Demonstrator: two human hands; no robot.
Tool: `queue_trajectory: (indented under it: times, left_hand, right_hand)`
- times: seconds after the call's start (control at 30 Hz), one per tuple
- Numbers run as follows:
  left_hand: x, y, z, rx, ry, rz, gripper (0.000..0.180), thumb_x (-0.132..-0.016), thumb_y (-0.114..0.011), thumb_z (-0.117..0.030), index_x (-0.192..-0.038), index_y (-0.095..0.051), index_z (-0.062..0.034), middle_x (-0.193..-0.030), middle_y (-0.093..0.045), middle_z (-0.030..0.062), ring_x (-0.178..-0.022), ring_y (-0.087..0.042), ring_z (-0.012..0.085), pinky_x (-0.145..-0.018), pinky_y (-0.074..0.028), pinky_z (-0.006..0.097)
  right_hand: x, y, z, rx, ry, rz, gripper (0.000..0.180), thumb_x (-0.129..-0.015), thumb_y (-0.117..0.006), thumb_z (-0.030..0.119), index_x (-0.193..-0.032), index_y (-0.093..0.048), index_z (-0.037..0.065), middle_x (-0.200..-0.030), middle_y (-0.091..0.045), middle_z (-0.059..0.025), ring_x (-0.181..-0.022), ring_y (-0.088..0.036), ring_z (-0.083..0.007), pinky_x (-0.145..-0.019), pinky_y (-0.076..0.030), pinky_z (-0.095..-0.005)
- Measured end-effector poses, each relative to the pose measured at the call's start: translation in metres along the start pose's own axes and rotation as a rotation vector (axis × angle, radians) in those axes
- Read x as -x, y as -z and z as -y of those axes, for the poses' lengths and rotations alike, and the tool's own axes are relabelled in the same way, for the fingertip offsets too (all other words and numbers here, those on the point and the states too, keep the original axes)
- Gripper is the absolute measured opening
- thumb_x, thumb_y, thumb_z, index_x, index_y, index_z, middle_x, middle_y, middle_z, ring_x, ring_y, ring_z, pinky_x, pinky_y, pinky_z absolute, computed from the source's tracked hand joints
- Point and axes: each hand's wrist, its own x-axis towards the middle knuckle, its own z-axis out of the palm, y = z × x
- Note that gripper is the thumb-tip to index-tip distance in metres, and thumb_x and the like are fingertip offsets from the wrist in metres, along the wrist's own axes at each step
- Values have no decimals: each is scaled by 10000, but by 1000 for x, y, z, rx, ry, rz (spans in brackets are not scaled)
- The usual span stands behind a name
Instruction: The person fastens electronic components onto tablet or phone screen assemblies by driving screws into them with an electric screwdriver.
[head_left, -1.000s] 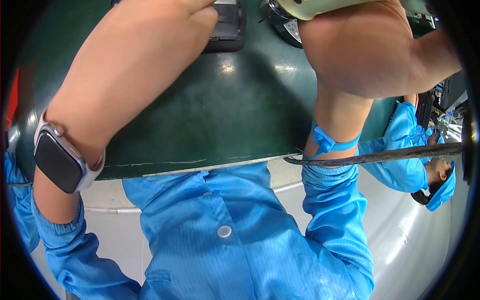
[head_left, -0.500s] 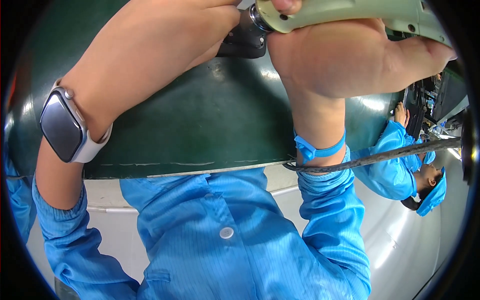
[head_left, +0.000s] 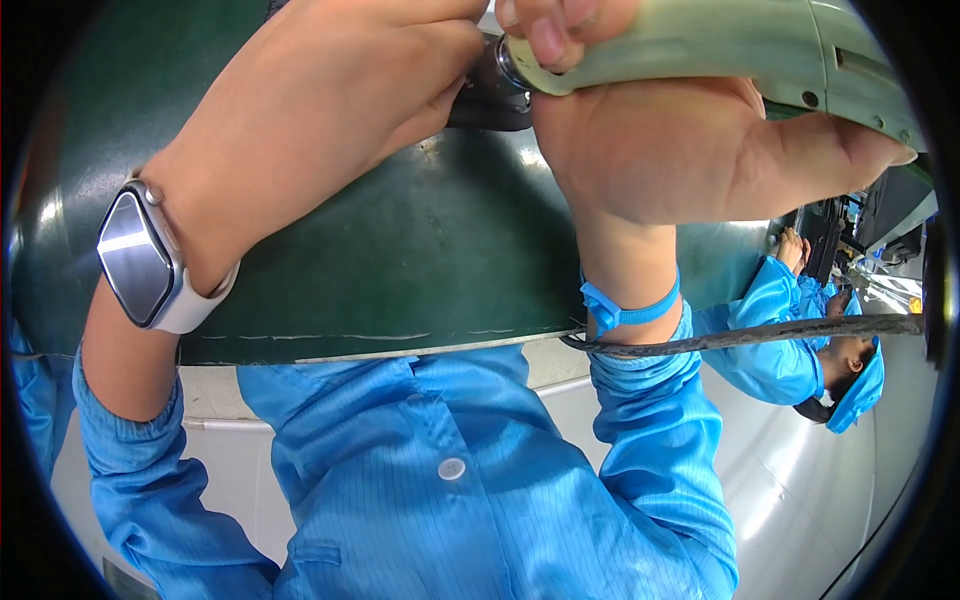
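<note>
In the head view, the worktable (head_left: 350,285) spreads out dark green and glossy, with patches of lamplight shining on it. A thin, broken pale line of wear runs along its near edge, just in front of the person's blue smock (head_left: 400,500). Below that edge a pale rail (head_left: 230,426) crosses, and the floor (head_left: 770,490) is light grey and shiny.

The right hand (head_left: 650,150) is wrapped round a pale green tool (head_left: 700,45), its fingertips curled over the top and its thumb along the lower side. The tool lies across the upper right, and the shiny metal collar (head_left: 507,65) at its end points left. Just beside that collar, between the two hands, sits a black piece (head_left: 490,112), mostly covered.

The left hand (head_left: 390,90) is bent close to the black piece, but its fingers run out at the top, so I can't tell whether it grips anything. A smartwatch (head_left: 145,260) with a white strap is on that wrist; a blue band (head_left: 635,310) circles the other, and a dark cable (head_left: 800,330) stretches past it from the right.

Over on the right, a co-worker (head_left: 770,310) in blue works at the table near cluttered equipment (head_left: 865,225). Another blue sleeve (head_left: 38,400) shows at the far left.
</note>
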Motion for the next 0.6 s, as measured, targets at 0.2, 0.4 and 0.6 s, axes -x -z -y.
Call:
queue_trajectory:
  times: [0.2,0.4,0.6]
  left_hand:
    - [0,0,-4,11,-9,-2,115,-741,-672,-94,-826,-609,-50,-891,-538,73,-862,-503,237,-773,-463,310]
    - [0,-1,-2,13,-16,1,126,-738,-676,-97,-836,-609,-54,-892,-533,71,-864,-497,232,-778,-454,306]
    - [-4,-1,-4,22,-31,3,137,-736,-680,-100,-845,-610,-59,-892,-529,69,-866,-491,227,-782,-446,302]
  right_hand:
    - [0,0,2,-13,7,18,996,-704,-275,956,-1082,-566,81,-795,-542,-66,-656,-466,-192,-616,-400,-359]
    - [-2,-4,-2,-32,21,39,998,-699,-262,961,-1075,-565,88,-796,-537,-64,-656,-458,-191,-622,-397,-361]
    - [-2,-6,0,-44,35,52,1000,-694,-248,967,-1069,-564,95,-797,-532,-62,-655,-451,-190,-627,-394,-363]
